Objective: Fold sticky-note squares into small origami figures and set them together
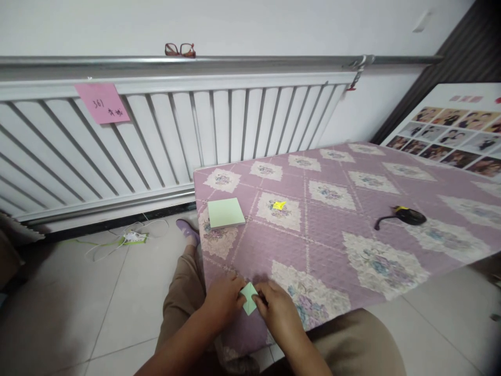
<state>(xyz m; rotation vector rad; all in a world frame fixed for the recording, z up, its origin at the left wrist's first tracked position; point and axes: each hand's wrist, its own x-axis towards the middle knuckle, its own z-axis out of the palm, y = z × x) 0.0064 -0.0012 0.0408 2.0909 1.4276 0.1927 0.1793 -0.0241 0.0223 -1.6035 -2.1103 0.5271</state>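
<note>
A small square of pale green folded paper [249, 302] lies at the near edge of the table, one corner pointing toward me and crease lines showing across it. My left hand [225, 296] grips its left corner, thumb on top. On the opposite corner, the thumb and fingers of my right hand [277, 305] are closed in the same way. Farther off to the left sits a pad of pale green paper [226, 213]. Beyond my hands a small folded yellow paper piece [279, 206] rests on the cloth.
A purple flowered cloth [274, 245] covers the table. To the right lies a black object with a cord-like end [410, 215]. A white radiator [227, 125] runs along the wall, with a pink note [102, 103] on it. Glasses [180, 50] rest on the pipe; a power strip [133, 238] is on the floor.
</note>
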